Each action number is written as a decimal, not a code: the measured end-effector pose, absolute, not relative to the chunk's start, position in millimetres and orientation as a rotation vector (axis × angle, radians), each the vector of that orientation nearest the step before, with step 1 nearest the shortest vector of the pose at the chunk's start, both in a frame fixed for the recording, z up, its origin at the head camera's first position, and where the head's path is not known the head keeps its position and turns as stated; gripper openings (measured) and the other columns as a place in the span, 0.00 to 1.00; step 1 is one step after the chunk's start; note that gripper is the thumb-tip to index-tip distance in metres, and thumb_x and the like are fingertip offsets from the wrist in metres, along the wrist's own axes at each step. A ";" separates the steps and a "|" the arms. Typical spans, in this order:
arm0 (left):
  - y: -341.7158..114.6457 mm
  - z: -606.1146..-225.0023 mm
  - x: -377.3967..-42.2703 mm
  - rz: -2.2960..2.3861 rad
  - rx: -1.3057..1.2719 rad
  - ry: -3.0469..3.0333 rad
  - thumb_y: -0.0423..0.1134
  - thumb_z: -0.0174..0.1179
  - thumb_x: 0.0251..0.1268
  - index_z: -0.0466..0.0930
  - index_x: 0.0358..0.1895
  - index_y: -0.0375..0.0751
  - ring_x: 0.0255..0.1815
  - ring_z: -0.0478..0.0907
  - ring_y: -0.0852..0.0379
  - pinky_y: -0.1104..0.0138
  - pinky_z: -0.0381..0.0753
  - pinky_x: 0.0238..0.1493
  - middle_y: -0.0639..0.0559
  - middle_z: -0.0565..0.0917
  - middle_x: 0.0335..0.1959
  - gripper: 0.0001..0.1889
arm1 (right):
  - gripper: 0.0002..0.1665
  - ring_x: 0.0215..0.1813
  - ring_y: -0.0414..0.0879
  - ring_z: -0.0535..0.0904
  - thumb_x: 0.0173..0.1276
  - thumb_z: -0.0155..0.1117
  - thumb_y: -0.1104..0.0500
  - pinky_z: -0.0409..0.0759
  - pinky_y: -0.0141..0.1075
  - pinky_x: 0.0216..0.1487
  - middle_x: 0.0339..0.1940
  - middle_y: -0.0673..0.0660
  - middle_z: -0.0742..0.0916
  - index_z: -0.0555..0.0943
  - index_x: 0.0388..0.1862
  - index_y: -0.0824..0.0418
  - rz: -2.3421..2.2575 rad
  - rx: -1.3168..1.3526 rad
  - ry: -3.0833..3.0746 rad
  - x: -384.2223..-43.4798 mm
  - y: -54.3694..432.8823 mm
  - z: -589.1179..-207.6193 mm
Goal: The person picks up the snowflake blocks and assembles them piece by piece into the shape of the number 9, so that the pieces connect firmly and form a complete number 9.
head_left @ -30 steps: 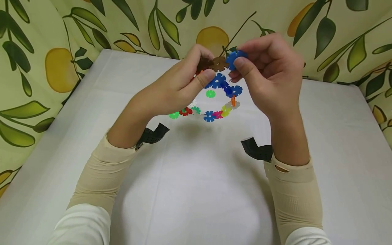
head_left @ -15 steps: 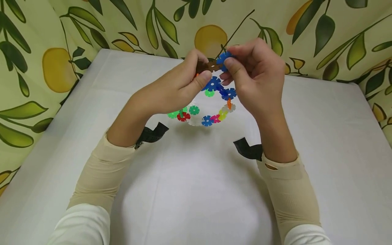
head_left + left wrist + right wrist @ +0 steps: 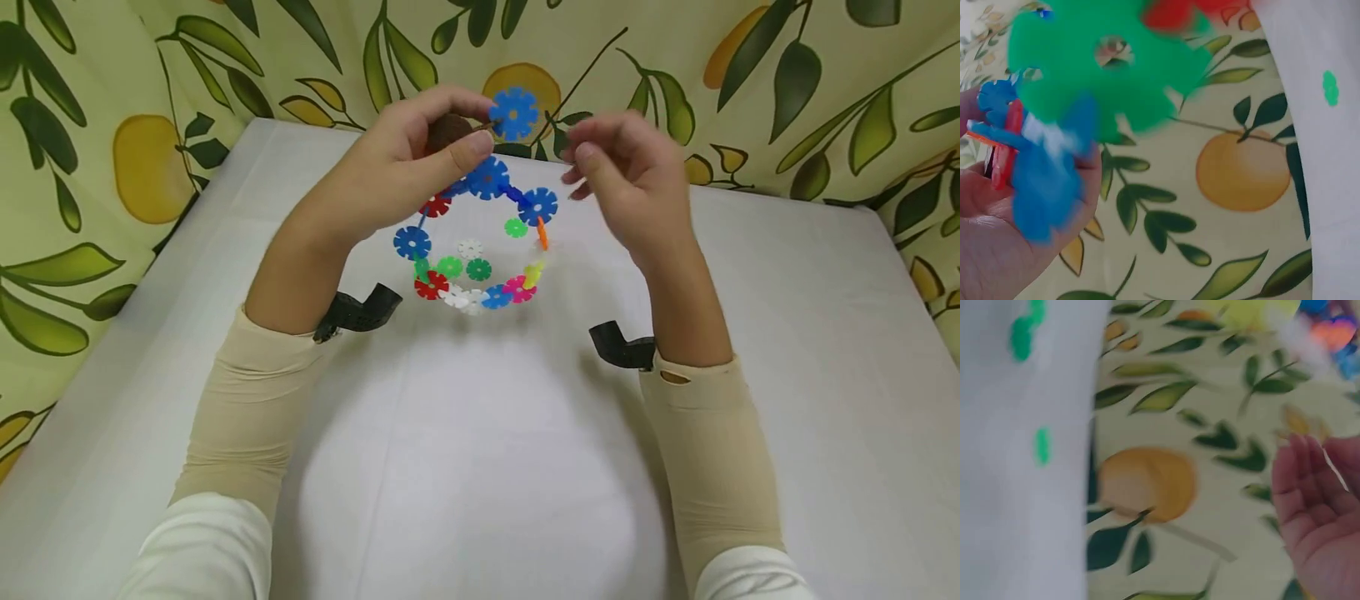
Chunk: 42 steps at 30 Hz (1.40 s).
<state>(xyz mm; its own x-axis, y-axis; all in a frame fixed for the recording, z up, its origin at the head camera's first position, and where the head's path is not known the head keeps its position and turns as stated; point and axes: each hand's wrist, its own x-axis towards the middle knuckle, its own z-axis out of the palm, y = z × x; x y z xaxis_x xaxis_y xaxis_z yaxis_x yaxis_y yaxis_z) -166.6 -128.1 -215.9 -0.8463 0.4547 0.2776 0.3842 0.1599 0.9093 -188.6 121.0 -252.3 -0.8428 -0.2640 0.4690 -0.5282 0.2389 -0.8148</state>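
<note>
My left hand (image 3: 375,179) pinches a brown notched interlocking disc (image 3: 448,132) between thumb and fingers, partly hidden by them. At its right end a blue notched disc (image 3: 514,114) stands upright, joined to it. Below the left hand hangs a loop of linked discs (image 3: 487,177) in blue, red, green, white, pink, yellow and orange. A blurred green disc (image 3: 1066,69) of that chain fills the top of the left wrist view. My right hand (image 3: 633,183) is apart from the discs, to their right, fingers loosely bent around nothing; its palm (image 3: 1329,531) shows in the right wrist view.
Loose discs lie on the white table (image 3: 480,467), seen through the loop: a bright green disc (image 3: 515,227), a white disc (image 3: 470,249) and a darker green disc (image 3: 478,269). A leaf-and-fruit patterned curtain (image 3: 300,50) rises behind the table's far edge.
The right hand has let go of the blue disc, which now stays attached to the brown disc. The left hand has moved left and slightly up, carrying the hanging loop along.
</note>
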 end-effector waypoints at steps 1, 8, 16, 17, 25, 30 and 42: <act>-131.3 -214.9 -167.0 1.814 0.841 2.343 0.34 0.55 0.76 0.72 0.65 0.35 0.52 0.76 0.49 0.64 0.78 0.52 0.43 0.79 0.50 0.18 | 0.12 0.41 0.54 0.82 0.76 0.55 0.66 0.82 0.35 0.41 0.45 0.63 0.84 0.81 0.53 0.69 1.581 0.707 -2.448 -194.8 121.2 -260.4; -143.9 -212.6 -168.8 1.823 0.865 2.355 0.31 0.57 0.73 0.72 0.64 0.35 0.53 0.76 0.47 0.65 0.78 0.51 0.42 0.79 0.51 0.19 | 0.25 0.66 0.58 0.72 0.72 0.61 0.59 0.70 0.52 0.66 0.66 0.62 0.77 0.76 0.67 0.60 0.874 0.966 -3.269 -214.4 88.7 -311.9; -143.5 -211.0 -171.2 1.868 0.868 2.329 0.30 0.56 0.74 0.72 0.65 0.35 0.51 0.75 0.46 0.65 0.78 0.50 0.41 0.79 0.50 0.19 | 0.20 0.58 0.54 0.77 0.70 0.67 0.55 0.75 0.48 0.60 0.54 0.56 0.84 0.80 0.59 0.57 0.644 0.965 -3.349 -201.5 66.8 -320.7; -143.5 -211.1 -170.8 1.860 0.864 2.336 0.31 0.56 0.74 0.72 0.65 0.36 0.50 0.75 0.46 0.65 0.78 0.49 0.41 0.79 0.49 0.19 | 0.18 0.56 0.53 0.78 0.69 0.67 0.56 0.75 0.47 0.59 0.52 0.56 0.84 0.80 0.57 0.58 0.661 0.968 -3.341 -201.3 66.9 -320.6; -142.4 -212.9 -168.7 1.823 0.886 2.348 0.33 0.58 0.73 0.75 0.62 0.37 0.47 0.77 0.45 0.65 0.79 0.45 0.41 0.81 0.46 0.17 | 0.10 0.45 0.54 0.77 0.70 0.64 0.58 0.76 0.45 0.49 0.40 0.58 0.83 0.80 0.47 0.61 0.831 0.793 -3.408 -202.7 69.5 -321.2; -141.7 -214.4 -168.2 1.826 0.925 2.327 0.33 0.58 0.73 0.76 0.61 0.36 0.46 0.76 0.45 0.64 0.78 0.44 0.40 0.80 0.44 0.16 | 0.23 0.54 0.53 0.76 0.66 0.71 0.56 0.76 0.48 0.56 0.49 0.57 0.83 0.79 0.59 0.58 0.936 0.912 -3.380 -207.4 81.8 -316.9; -136.9 -217.7 -168.5 1.756 1.060 2.327 0.33 0.57 0.74 0.74 0.63 0.38 0.42 0.76 0.44 0.62 0.78 0.38 0.40 0.80 0.40 0.17 | 0.08 0.36 0.48 0.88 0.63 0.64 0.80 0.85 0.35 0.40 0.35 0.63 0.89 0.83 0.41 0.78 1.536 1.031 -1.928 -179.2 112.3 -244.0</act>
